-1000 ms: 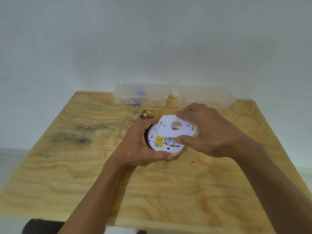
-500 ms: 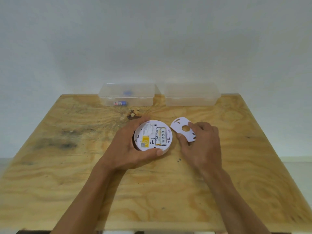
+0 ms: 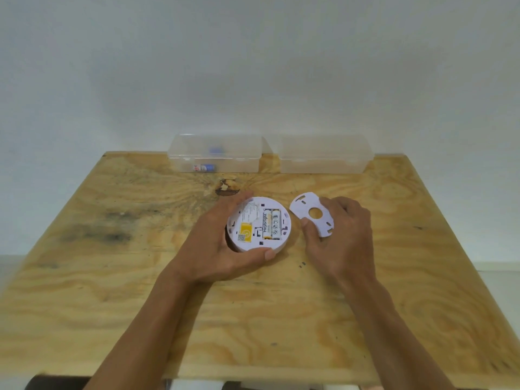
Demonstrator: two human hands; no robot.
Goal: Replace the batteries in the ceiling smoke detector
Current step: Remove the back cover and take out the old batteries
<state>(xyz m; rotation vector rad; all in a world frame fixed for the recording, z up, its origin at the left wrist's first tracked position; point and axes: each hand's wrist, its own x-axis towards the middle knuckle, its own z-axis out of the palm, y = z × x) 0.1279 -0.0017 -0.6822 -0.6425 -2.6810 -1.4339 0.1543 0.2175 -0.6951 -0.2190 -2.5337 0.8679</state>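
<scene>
A round white smoke detector (image 3: pixel 253 223) lies back side up on the plywood table (image 3: pixel 112 277). Two batteries (image 3: pixel 271 224) sit side by side in its bay, beside a yellow label. My left hand (image 3: pixel 216 249) grips the detector, fingers round its far edge and thumb at its near edge. To its right, the white mounting plate (image 3: pixel 309 212) with a round hole lies against the table. My right hand (image 3: pixel 340 235) holds the plate by its right side, thumb on its near edge.
Two clear lidded plastic boxes stand at the table's far edge. The left box (image 3: pixel 215 153) holds a battery (image 3: pixel 204 167); the right box (image 3: pixel 323 154) looks empty. A dark knot (image 3: pixel 226 188) marks the wood behind the detector.
My right hand lifted the mounting plate off the detector and carried it right, down to the table. The batteries came into sight. My left hand kept its grip.
</scene>
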